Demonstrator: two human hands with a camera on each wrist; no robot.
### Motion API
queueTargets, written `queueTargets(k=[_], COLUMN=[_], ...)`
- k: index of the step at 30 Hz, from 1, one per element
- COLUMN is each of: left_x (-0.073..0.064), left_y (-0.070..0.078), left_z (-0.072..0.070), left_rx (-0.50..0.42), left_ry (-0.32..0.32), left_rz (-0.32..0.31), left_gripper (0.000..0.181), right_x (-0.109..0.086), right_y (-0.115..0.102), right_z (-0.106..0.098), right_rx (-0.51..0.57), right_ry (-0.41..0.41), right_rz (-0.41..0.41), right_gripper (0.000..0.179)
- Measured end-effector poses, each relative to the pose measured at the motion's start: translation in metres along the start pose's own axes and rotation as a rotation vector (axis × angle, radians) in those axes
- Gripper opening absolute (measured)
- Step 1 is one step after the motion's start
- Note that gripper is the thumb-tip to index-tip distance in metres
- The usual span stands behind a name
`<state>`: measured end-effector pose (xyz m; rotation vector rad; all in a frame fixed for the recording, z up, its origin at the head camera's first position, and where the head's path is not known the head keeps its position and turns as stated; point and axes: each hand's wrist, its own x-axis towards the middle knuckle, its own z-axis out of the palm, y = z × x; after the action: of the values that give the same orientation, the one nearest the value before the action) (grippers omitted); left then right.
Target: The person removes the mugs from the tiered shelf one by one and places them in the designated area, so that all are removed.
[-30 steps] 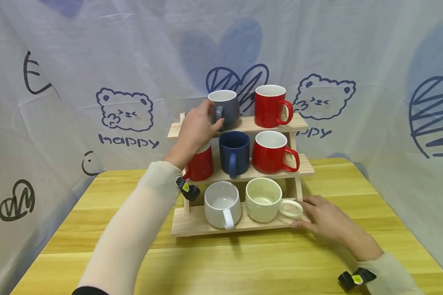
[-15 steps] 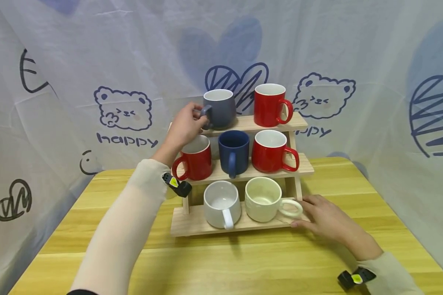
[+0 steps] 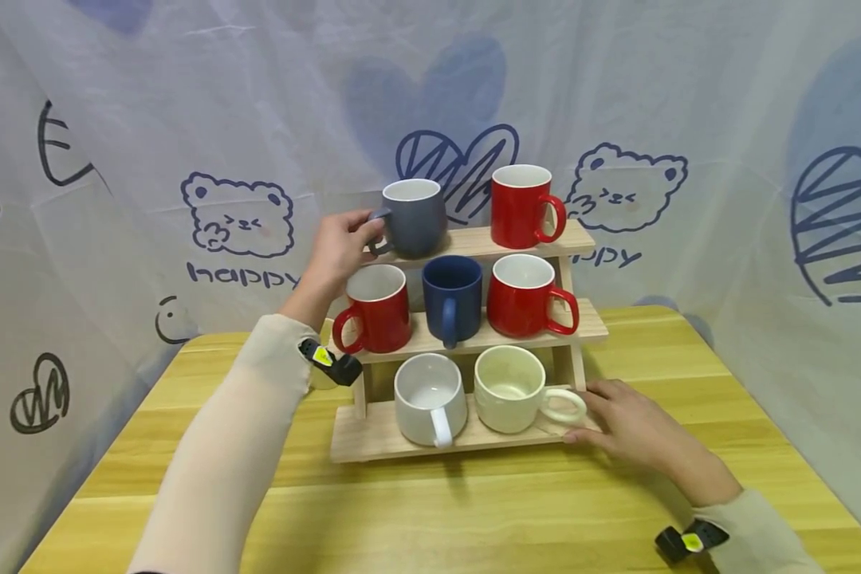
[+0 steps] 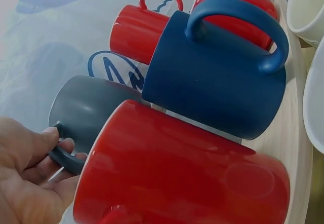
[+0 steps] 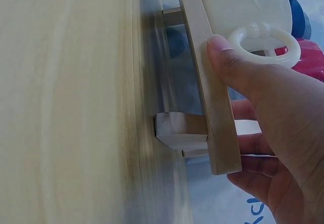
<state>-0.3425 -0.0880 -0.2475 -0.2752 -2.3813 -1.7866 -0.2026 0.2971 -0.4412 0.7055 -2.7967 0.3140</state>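
A grey mug [image 3: 416, 217] stands at the left of the top shelf of a three-tier wooden rack [image 3: 373, 434]. My left hand [image 3: 339, 245] grips its handle, which points left; the left wrist view shows my fingers [image 4: 30, 178] curled round the grey mug's [image 4: 86, 107] handle. My right hand [image 3: 620, 422] holds the right end of the bottom shelf. In the right wrist view its thumb [image 5: 238, 67] lies on the shelf board [image 5: 212, 107], fingers wrapped behind, beside the cream mug's ring handle [image 5: 263, 44].
A red mug [image 3: 520, 206] shares the top shelf. On the middle shelf stand a red mug [image 3: 376, 309], a navy mug [image 3: 452, 299] and another red mug [image 3: 524, 295]; below are a white mug [image 3: 430, 397] and a cream mug [image 3: 509, 389]. The rack stands on a wooden table [image 3: 473, 510] before a printed curtain.
The grey mug has shifted left along the top shelf and its handle has swung from the front to the left, with my left hand on it. My right hand has stayed put.
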Motion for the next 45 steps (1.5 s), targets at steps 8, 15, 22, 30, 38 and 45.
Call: queueTargets(k=[8, 15, 22, 30, 38, 45], left_x=[-0.009, -0.018, -0.028, -0.04, -0.052, -0.063], left_y=[-0.008, -0.01, -0.01, -0.016, -0.029, -0.04], left_z=[-0.015, -0.035, -0.058, -0.085, -0.108, -0.126], left_rx=[-0.044, -0.079, -0.058, -0.078, -0.139, -0.135], left_ry=[0.082, 0.134, 0.2, 0.276, 0.315, 0.364], left_rz=[-0.019, -0.01, 0.007, 0.01, 0.016, -0.011], left_gripper=[0.029, 0.034, 0.035, 0.037, 0.038, 0.041], right_x=[-0.001, 0.0, -0.001, 0.0, -0.001, 0.0], right_y=[-0.001, -0.004, -0.006, -0.005, -0.004, -0.002], right_z=[0.001, 0.0, -0.002, -0.001, -0.001, -0.002], right_rx=[0.0, 0.007, 0.009, 0.02, 0.019, 0.021], right_ry=[0.002, -0.004, -0.015, -0.019, -0.02, -0.009], right_rz=[-0.01, -0.003, 0.004, 0.011, 0.02, -0.002], right_gripper=[0.072, 0.072, 0.073, 0.074, 0.075, 0.073])
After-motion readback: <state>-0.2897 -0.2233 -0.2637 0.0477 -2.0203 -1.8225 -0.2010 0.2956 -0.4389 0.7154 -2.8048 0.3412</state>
